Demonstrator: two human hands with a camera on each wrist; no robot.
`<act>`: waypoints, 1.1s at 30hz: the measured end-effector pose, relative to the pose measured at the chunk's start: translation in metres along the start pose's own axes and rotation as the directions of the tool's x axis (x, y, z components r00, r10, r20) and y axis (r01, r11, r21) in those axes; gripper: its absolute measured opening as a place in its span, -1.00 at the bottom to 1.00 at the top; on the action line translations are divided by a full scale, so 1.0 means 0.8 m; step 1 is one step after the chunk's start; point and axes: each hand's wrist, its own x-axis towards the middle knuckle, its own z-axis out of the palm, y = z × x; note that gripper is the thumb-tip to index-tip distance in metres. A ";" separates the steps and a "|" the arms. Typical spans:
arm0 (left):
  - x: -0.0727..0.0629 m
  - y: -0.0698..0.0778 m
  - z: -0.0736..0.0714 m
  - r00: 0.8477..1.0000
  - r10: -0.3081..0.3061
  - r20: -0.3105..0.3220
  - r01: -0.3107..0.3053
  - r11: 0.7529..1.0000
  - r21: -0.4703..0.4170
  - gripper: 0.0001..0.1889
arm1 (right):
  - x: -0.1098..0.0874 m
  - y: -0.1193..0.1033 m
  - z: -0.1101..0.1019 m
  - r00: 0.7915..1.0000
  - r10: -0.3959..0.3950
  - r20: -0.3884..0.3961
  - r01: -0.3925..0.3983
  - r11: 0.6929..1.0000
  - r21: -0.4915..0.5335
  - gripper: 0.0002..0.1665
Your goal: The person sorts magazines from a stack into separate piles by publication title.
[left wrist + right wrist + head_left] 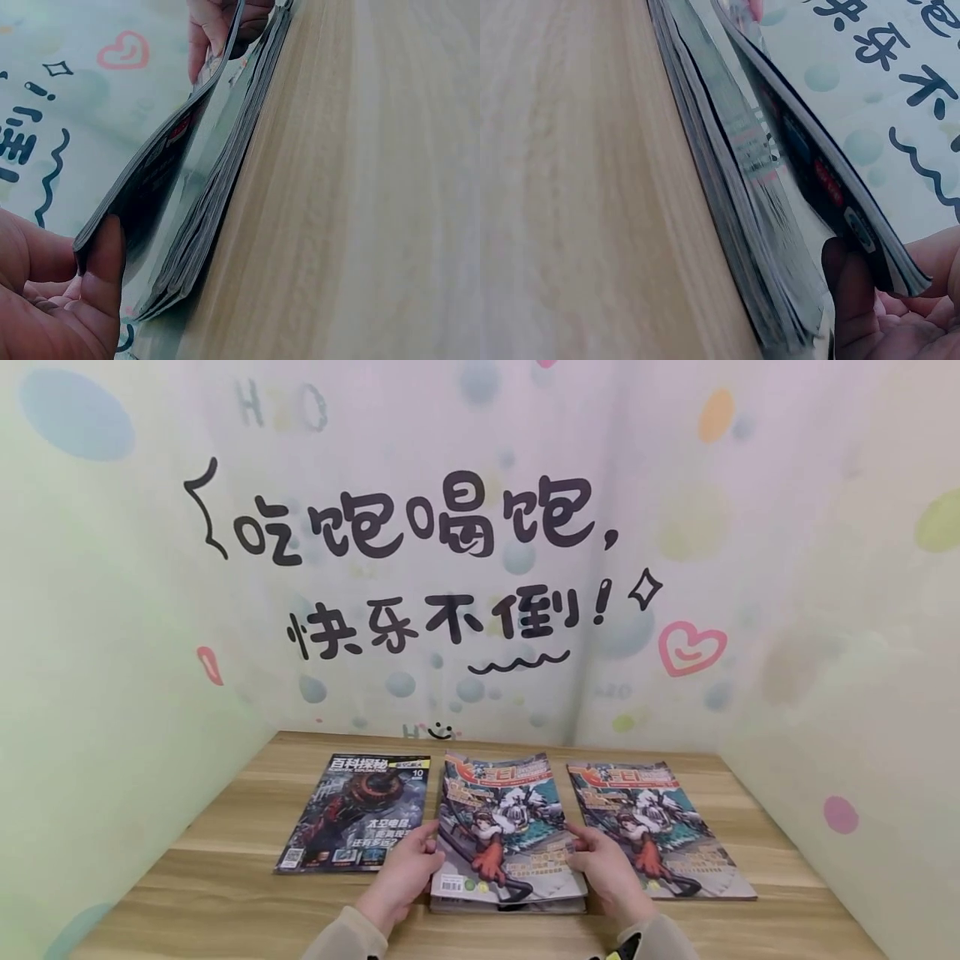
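Between both hands is a magazine [498,827] with a colourful comic-style cover, face up. My left hand [401,877] pinches its left edge, thumb on one face and fingers on the other, as the left wrist view shows. On the opposite edge, my right hand [611,877] pinches it likewise; in the right wrist view the magazine [817,150] bends slightly. Below it a stack of magazines [225,195] lies on the table, with a gap between the two. Most of the stack's top is hidden in the head view.
A dark-covered magazine [360,810] lies flat to the left. To the right lies another magazine [660,827] with the same cover as the held one. The wooden table [202,877] meets a back wall [450,693] with writing and side walls left and right.
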 end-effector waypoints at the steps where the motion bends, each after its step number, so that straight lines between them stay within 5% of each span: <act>1: 0.000 0.000 0.002 1.000 0.005 0.002 -0.005 1.000 -0.001 -0.36 | 0.000 0.001 -0.001 1.000 -0.001 -0.005 0.001 1.000 -0.002 -0.30; 16: 0.002 0.011 0.050 0.992 0.084 0.094 -0.072 0.989 -0.126 -0.33 | -0.002 0.015 -0.054 0.999 0.040 0.004 -0.040 0.999 0.030 -0.29; 33: 0.007 0.025 0.135 0.993 0.024 0.119 -0.003 0.985 -0.172 -0.36 | -0.007 0.039 -0.143 0.995 0.095 0.025 -0.096 0.995 0.041 -0.21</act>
